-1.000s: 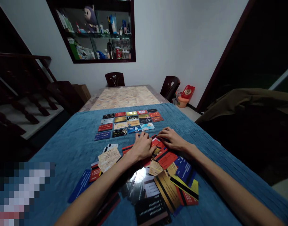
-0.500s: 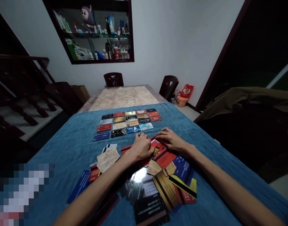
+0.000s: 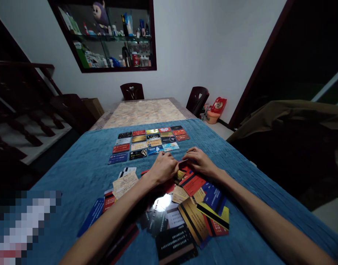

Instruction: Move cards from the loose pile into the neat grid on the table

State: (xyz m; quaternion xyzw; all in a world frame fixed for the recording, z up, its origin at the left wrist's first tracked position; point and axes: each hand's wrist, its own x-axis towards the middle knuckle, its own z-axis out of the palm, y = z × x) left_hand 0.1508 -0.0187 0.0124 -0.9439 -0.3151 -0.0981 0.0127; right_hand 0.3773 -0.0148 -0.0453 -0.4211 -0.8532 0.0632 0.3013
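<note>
My left hand (image 3: 165,166) is closed, its thumb and fingers at one end of a card (image 3: 182,162) seen nearly edge-on. The fingers of my right hand (image 3: 200,161) are bent round the card's other end. Most of that card is hidden by the hands. Just below them lies a loose heap of cards, with a red card (image 3: 193,184), a gold card (image 3: 194,221), blue cards (image 3: 215,198) and a black card (image 3: 176,244). Beyond my hands, rows of cards lie face up, among them a blue card (image 3: 155,150) and a black card (image 3: 138,154).
A blue cloth (image 3: 248,206) covers the near table. More loose cards, including a beige card (image 3: 125,184), lie left of my left forearm. Farther off are a patterned tabletop (image 3: 143,110), two dark chairs (image 3: 131,91) and a wall cabinet (image 3: 119,70). Brown fabric (image 3: 290,110) hangs at right.
Both hands have lifted a card slightly off the heap, and it now shows between them. The view has tilted down a little. The rows of cards are unchanged.
</note>
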